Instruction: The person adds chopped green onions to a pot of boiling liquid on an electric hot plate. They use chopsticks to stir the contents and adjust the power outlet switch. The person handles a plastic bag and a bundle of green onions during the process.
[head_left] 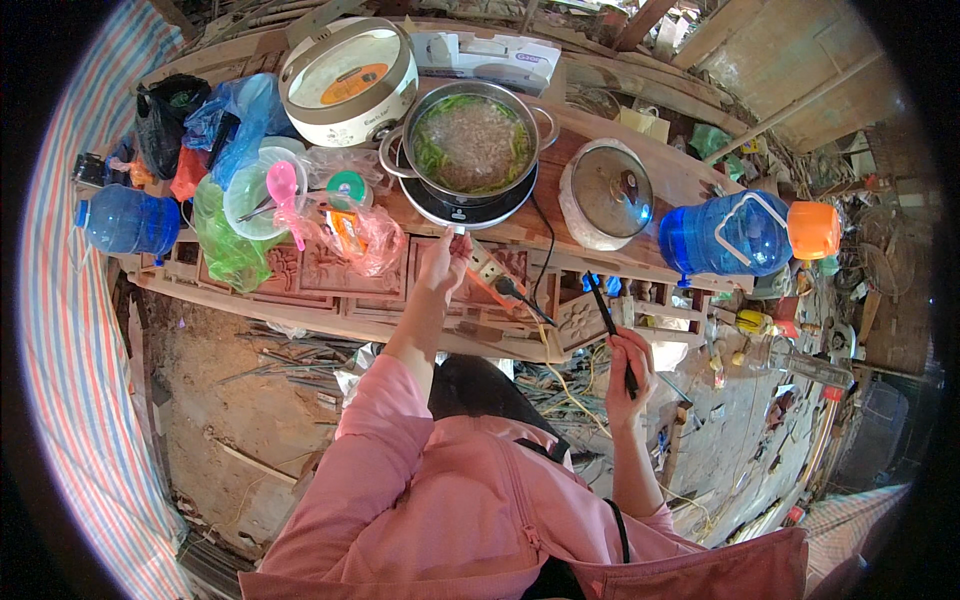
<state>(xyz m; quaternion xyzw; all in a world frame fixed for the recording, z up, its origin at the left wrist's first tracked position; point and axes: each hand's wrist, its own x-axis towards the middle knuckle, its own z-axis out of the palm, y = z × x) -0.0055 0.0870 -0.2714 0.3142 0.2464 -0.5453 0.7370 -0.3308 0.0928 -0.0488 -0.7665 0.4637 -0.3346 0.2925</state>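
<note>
A two-handled steel pot point(474, 140) stands on a round black-and-white electric cooker point(470, 208). In it are green leaves around the rim and a pale, bubbling or foamy broth in the middle. My left hand point(445, 262) is at the cooker's front edge, fingers pinched together by a small pale part; what they grip is too small to make out. Off to the right, below the table edge, my right hand point(630, 375) is closed around dark chopsticks point(607, 312), whose tips point up and left. A glass lid point(612, 190) lies on a white base right of the pot.
A power strip point(490, 272) with a plugged-in black cord point(547, 250) hangs below my left hand. Left of the pot are a beige-brown cooker point(348, 85), a white bowl point(245, 205) with a pink ladle point(282, 190), and plastic bags point(228, 235). Blue water jugs point(730, 238) stand at both ends.
</note>
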